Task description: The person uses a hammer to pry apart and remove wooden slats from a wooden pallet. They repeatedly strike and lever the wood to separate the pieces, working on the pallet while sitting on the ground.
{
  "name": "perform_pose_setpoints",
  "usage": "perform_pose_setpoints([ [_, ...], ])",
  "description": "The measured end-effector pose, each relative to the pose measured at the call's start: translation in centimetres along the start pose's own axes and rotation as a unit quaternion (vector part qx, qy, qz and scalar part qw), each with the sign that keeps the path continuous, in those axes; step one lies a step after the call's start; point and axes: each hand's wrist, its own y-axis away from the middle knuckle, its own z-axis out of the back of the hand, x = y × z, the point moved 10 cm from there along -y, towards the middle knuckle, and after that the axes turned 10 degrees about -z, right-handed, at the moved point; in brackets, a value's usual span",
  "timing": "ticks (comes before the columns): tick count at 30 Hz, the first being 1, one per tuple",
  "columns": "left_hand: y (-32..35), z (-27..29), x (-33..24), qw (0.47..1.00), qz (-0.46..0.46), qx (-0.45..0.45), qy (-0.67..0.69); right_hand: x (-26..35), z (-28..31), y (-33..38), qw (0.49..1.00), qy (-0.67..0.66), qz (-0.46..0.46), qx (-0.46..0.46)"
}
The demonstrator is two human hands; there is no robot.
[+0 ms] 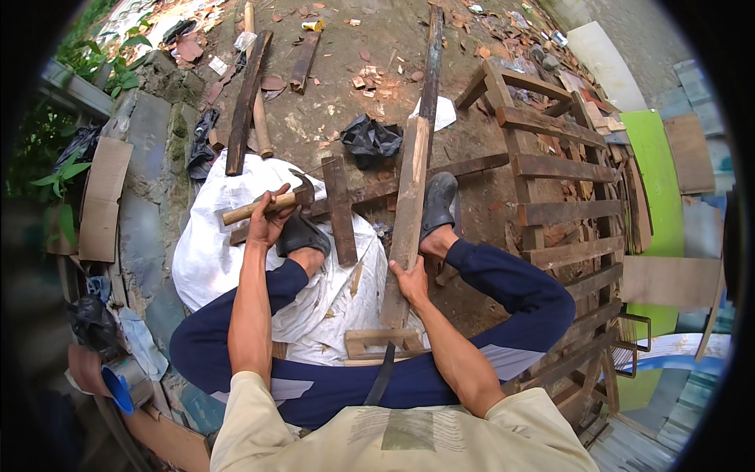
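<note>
My left hand grips the wooden handle of a claw hammer, its dark head raised near a short upright board. My right hand holds down a long pale plank that runs away from me between my legs. Both feet in dark shoes rest on the wood. A cross of dark boards lies under the plank. A small wooden block frame sits at the plank's near end.
A white sack lies under the wood at left. A wooden pallet stands at right beside a green panel. Loose boards, a black bag and scraps lie on the dirt ground. A concrete wall runs along the left.
</note>
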Motion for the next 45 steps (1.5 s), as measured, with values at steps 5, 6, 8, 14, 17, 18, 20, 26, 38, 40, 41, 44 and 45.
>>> perform_pose_setpoints([
  [5, 0.2, -2.7, -1.4, 0.999, 0.017, 0.045, -0.010, -3.6, -1.8, -0.9, 0.999, 0.027, -0.031, 0.003],
  [6, 0.3, -3.3, -1.5, 0.999, 0.023, 0.048, -0.012, -4.1, -2.0, -1.4, 0.997, 0.054, -0.057, 0.020],
  [8, 0.4, -4.8, -1.2, 0.997, 0.044, 0.057, -0.025, -3.2, -1.1, -2.5, 0.996, 0.077, -0.038, -0.012],
  [14, 1.7, -9.4, -2.3, 0.987, 0.077, 0.106, -0.097, 12.1, 4.6, 1.0, 0.966, -0.083, 0.238, -0.061],
  [17, 2.7, -11.7, -2.5, 0.981, 0.092, 0.127, -0.110, 17.8, 6.6, 4.6, 0.934, -0.084, 0.345, -0.034],
  [18, 3.4, -12.3, -2.5, 0.980, 0.094, 0.134, -0.112, 18.4, 6.7, 5.3, 0.930, -0.074, 0.359, -0.031],
  [20, 4.4, -13.8, -2.7, 0.981, 0.093, 0.139, -0.103, 19.3, 7.3, 6.0, 0.927, -0.097, 0.361, -0.009],
  [26, 7.5, -16.1, -1.5, 0.988, 0.069, 0.131, -0.045, 18.2, 9.1, 7.6, 0.921, -0.216, 0.312, 0.091],
  [38, 9.8, -20.6, 3.6, 0.983, 0.107, 0.116, -0.088, 15.1, 15.0, 11.0, 0.913, -0.251, 0.315, 0.065],
  [40, 9.5, -21.3, 4.8, 0.980, 0.108, 0.066, -0.152, 14.1, 15.8, 11.7, 0.921, -0.235, 0.308, 0.046],
  [41, 8.6, -20.2, 5.0, 0.977, 0.094, 0.009, -0.190, 14.0, 15.4, 12.0, 0.927, -0.200, 0.316, 0.026],
  [44, 8.4, -18.5, 5.8, 0.958, 0.065, -0.108, -0.259, 12.6, 14.3, 12.8, 0.942, -0.112, 0.315, -0.019],
  [45, 8.4, -18.1, 6.9, 0.963, 0.064, -0.124, -0.232, 12.0, 14.0, 13.0, 0.946, -0.097, 0.308, -0.019],
])
